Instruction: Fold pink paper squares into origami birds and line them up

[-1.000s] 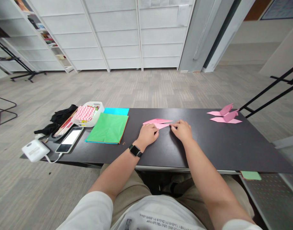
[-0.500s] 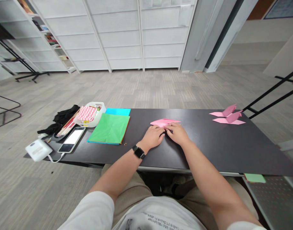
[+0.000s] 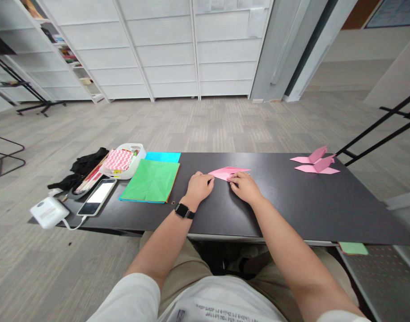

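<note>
A folded sheet of pink origami paper [image 3: 224,172] lies on the dark table in front of me, its long points running left and right. My left hand [image 3: 200,187], with a black watch at the wrist, is closed at the paper's left point, thumb and fingertips together there. On the near edge, right of centre, my right hand [image 3: 245,187] pinches the paper between thumb and curled fingers. Part of the right side is hidden behind these fingers. Two finished-looking pink folded paper birds [image 3: 320,166] rest at the far right of the table.
Left of my hands lies a stack of coloured paper [image 3: 151,181], green on top. Beyond it are a white basket [image 3: 140,161], a phone [image 3: 96,197] cabled to a white power bank [image 3: 49,212], and a black cloth [image 3: 89,162]. Green paper [image 3: 353,248] sits below the table's right front edge.
My left hand has moved left from the paper's near middle to its left point. The right hand stays at the near edge, its fingers now more curled. The view has shifted slightly.
</note>
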The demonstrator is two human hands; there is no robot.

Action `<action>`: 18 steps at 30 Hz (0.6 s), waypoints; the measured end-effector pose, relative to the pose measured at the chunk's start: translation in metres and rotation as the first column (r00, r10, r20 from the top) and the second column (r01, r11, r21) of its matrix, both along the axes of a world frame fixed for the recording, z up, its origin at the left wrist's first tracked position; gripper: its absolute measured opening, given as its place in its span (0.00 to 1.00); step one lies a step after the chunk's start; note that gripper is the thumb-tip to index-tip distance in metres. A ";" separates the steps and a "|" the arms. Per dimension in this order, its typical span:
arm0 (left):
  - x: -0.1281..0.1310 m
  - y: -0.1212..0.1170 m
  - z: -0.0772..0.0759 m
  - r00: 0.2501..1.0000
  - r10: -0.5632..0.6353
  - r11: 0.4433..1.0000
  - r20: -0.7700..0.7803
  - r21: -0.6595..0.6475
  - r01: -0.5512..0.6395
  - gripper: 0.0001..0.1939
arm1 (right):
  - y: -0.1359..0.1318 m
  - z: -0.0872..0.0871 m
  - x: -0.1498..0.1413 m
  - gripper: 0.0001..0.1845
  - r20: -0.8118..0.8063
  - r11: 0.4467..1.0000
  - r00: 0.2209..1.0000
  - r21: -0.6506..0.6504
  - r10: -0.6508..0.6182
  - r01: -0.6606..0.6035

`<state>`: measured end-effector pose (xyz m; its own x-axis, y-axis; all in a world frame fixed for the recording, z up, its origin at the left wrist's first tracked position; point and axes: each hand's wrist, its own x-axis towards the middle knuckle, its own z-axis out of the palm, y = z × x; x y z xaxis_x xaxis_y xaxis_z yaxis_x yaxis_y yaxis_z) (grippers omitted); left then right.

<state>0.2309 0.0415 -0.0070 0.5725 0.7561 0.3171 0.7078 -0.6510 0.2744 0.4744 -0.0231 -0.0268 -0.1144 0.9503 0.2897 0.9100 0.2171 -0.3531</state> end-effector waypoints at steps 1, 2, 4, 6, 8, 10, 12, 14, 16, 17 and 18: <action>0.000 0.000 0.000 1.000 0.018 1.000 -0.004 0.003 -0.018 0.13 | 0.000 0.001 0.000 0.17 0.001 1.000 1.000 -0.002 0.002 -0.002; 0.000 0.000 0.000 0.999 0.035 0.999 -0.009 0.003 -0.035 0.12 | -0.001 0.001 0.000 0.17 0.002 1.000 1.000 -0.004 0.006 -0.006; 0.000 -0.001 0.002 0.998 0.058 0.998 -0.012 -0.003 -0.058 0.12 | -0.002 0.003 -0.001 0.17 0.001 1.000 1.000 -0.007 0.011 -0.011; -0.001 0.000 0.004 0.998 0.066 0.998 0.009 -0.001 -0.066 0.11 | -0.002 0.005 -0.002 0.18 -0.001 1.000 1.000 -0.010 0.007 -0.007; -0.004 0.001 0.007 0.992 0.085 0.996 0.088 0.010 -0.087 0.10 | -0.003 0.006 -0.003 0.18 0.001 1.000 1.000 -0.016 0.005 -0.005; -0.008 0.004 0.009 0.965 0.126 0.991 0.231 0.007 -0.131 0.10 | -0.004 0.007 -0.003 0.18 0.004 1.000 1.000 -0.021 0.007 -0.006; -0.013 0.009 0.010 0.904 0.168 0.985 0.393 -0.025 -0.173 0.11 | -0.005 0.009 -0.003 0.17 -0.004 1.000 1.000 -0.017 0.020 -0.020; -0.016 0.014 0.008 0.839 0.198 0.980 0.507 -0.069 -0.189 0.12 | -0.006 0.012 -0.001 0.15 -0.025 0.999 0.998 -0.014 0.049 -0.050; -0.018 0.020 0.005 0.802 0.226 0.974 0.553 -0.112 -0.197 0.11 | -0.007 0.015 0.001 0.13 -0.051 0.996 0.995 -0.022 0.084 -0.085; -0.017 0.022 0.003 0.799 0.236 0.972 0.553 -0.131 -0.196 0.10 | -0.007 0.015 0.001 0.11 -0.063 0.995 0.994 -0.027 0.093 -0.094; -0.017 0.023 0.001 0.806 0.237 0.971 0.542 -0.145 -0.188 0.09 | -0.006 0.016 0.001 0.10 -0.074 0.995 0.993 -0.028 0.091 -0.094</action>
<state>0.2142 0.0647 -0.0058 0.1410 0.8749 0.4634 0.5390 -0.4604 0.7053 0.4755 -0.0294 -0.0112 -0.1819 0.9453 0.2708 0.8583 0.2870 -0.4253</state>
